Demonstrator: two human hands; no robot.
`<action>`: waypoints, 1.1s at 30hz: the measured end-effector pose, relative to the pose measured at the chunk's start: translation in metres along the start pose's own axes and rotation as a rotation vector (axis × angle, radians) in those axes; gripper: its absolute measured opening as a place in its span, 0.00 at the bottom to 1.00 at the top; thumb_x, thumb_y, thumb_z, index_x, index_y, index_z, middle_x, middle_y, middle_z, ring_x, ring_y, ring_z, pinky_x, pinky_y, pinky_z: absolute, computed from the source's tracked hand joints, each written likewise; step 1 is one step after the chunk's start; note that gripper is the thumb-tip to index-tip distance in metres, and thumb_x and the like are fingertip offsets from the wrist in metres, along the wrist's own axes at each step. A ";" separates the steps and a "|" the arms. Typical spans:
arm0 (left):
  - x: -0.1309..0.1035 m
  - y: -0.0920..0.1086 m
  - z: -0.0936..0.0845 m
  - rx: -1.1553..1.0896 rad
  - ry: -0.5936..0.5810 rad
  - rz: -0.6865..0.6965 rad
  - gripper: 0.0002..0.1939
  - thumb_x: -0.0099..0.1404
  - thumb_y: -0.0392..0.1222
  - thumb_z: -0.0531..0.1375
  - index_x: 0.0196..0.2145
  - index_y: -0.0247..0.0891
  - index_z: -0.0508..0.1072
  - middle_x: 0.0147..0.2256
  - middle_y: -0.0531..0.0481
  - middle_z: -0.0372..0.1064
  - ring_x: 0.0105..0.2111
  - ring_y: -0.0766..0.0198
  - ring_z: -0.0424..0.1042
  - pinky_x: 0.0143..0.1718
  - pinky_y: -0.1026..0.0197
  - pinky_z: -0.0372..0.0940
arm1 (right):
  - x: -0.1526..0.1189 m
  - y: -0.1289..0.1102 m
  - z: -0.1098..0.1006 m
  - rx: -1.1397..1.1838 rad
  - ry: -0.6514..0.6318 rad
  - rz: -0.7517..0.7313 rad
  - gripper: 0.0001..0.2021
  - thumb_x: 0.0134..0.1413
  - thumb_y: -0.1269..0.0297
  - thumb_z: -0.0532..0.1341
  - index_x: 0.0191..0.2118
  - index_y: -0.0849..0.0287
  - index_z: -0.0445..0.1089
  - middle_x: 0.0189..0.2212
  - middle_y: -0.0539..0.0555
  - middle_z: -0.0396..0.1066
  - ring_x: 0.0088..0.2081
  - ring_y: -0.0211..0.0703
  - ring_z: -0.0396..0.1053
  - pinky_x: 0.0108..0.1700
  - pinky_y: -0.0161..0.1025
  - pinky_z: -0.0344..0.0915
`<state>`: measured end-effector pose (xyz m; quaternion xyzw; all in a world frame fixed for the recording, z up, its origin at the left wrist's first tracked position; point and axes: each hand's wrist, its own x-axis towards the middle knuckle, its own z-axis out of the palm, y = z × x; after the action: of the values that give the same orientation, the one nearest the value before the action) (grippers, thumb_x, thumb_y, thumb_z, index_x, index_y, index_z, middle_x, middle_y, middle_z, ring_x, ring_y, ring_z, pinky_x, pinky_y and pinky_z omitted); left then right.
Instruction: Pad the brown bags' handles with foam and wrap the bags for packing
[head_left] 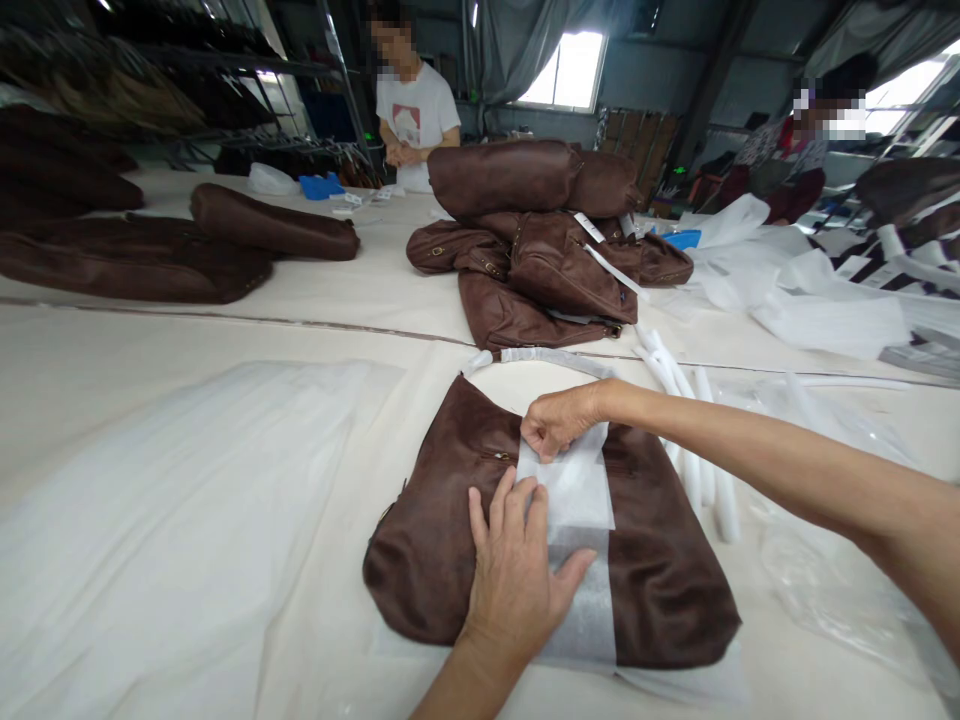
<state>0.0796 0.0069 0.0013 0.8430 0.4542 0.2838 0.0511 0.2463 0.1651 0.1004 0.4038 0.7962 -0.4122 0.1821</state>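
A dark brown leather bag point(427, 540) lies flat on the table, its strap point(555, 358) wrapped in white material and curving away at the top. White tissue paper point(577, 500) runs down the middle of the bag's front. My left hand point(517, 565) rests on the bag and the tissue with its fingers spread. At the upper edge of the tissue, my right hand point(559, 420) is closed, its fingers pinching the paper near the bag's zipper point(501, 457).
Brown bags point(555, 260) are piled beyond the strap, and more point(274, 222) lie at the far left. White foam tubes point(724, 500) and clear plastic point(832, 590) lie to the right. Thin white sheets point(172, 520) cover the left. Two people are in the background.
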 end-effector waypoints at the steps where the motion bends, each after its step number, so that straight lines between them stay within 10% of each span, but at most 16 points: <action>1: 0.000 0.000 0.000 -0.006 -0.005 -0.005 0.32 0.64 0.62 0.59 0.53 0.32 0.68 0.54 0.35 0.68 0.62 0.41 0.58 0.67 0.34 0.33 | -0.003 0.004 0.000 0.102 -0.001 -0.020 0.05 0.48 0.70 0.66 0.28 0.62 0.68 0.19 0.43 0.62 0.23 0.32 0.59 0.29 0.32 0.56; 8: 0.003 0.004 -0.002 -0.084 -0.024 -0.058 0.32 0.61 0.61 0.63 0.52 0.32 0.67 0.54 0.34 0.68 0.62 0.40 0.58 0.66 0.33 0.33 | -0.032 0.014 0.008 0.507 -0.068 -0.175 0.13 0.46 0.57 0.68 0.34 0.63 0.73 0.22 0.45 0.65 0.24 0.31 0.58 0.28 0.32 0.55; 28: 0.004 0.004 -0.003 -0.035 -0.068 -0.056 0.33 0.63 0.61 0.61 0.57 0.34 0.67 0.53 0.36 0.68 0.61 0.41 0.58 0.65 0.30 0.40 | 0.001 -0.001 0.008 0.026 -0.092 -0.065 0.01 0.48 0.73 0.62 0.29 0.63 0.70 0.20 0.43 0.62 0.25 0.34 0.59 0.31 0.33 0.55; 33: 0.004 0.003 -0.001 -0.015 -0.049 -0.048 0.33 0.64 0.63 0.59 0.56 0.34 0.68 0.52 0.36 0.69 0.60 0.42 0.60 0.66 0.33 0.36 | 0.005 0.000 0.006 -0.027 0.002 -0.047 0.12 0.44 0.72 0.68 0.34 0.58 0.65 0.22 0.41 0.62 0.25 0.34 0.59 0.30 0.33 0.54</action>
<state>0.0826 0.0082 0.0051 0.8381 0.4707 0.2652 0.0755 0.2431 0.1628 0.0937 0.3828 0.8111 -0.4052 0.1770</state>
